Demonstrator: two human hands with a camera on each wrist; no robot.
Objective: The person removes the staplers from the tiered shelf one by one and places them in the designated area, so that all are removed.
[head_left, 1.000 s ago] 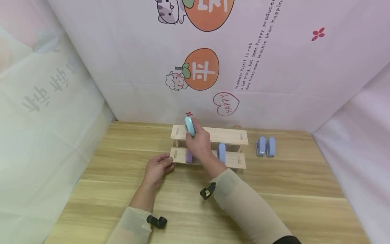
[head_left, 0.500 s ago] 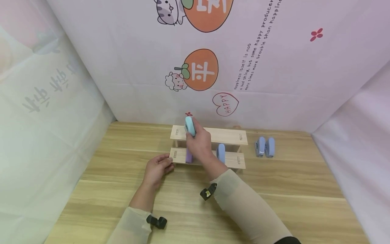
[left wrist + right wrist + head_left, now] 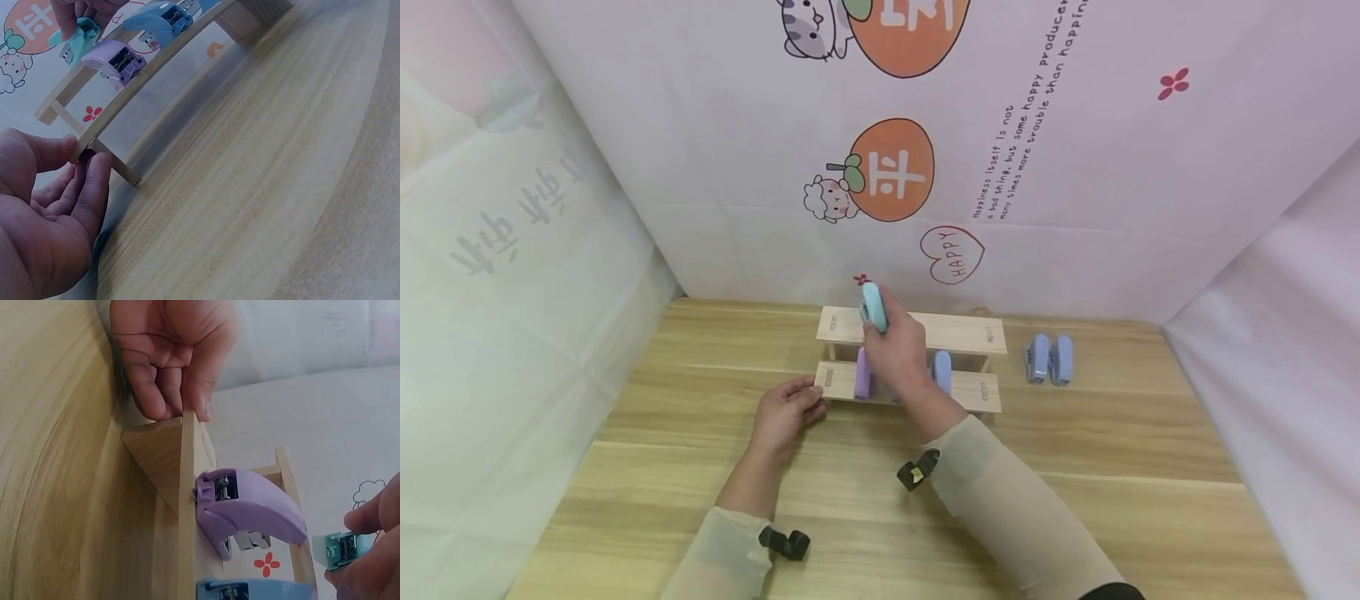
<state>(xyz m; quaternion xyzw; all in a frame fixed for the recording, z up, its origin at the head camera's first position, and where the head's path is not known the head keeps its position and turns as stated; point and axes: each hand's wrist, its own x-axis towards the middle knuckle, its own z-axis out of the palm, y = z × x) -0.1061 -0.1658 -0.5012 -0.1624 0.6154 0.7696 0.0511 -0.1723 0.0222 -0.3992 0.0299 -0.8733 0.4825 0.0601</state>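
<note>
My right hand (image 3: 897,343) grips a mint-green stapler (image 3: 874,307) over the left part of the upper board (image 3: 955,332) of a two-step wooden rack. Below, a purple stapler (image 3: 862,373) stands on the lower board (image 3: 977,392). A blue stapler (image 3: 941,372) is farther right on that board. Beside the purple one, the right wrist view shows a blue stapler (image 3: 250,590), which my right hand mostly hides in the head view. My left hand (image 3: 50,219) pinches the lower board's left end, thumb on top and fingers beneath.
Two more blue staplers (image 3: 1048,360) stand side by side on the wooden table (image 3: 1075,450), right of the rack. A printed white backdrop (image 3: 737,167) rises close behind the rack, with white side walls at left and right.
My right hand and the mint-green stapler have shifted slightly right, uncovering more of the purple stapler. The left hand keeps its hold on the board's end.
</note>
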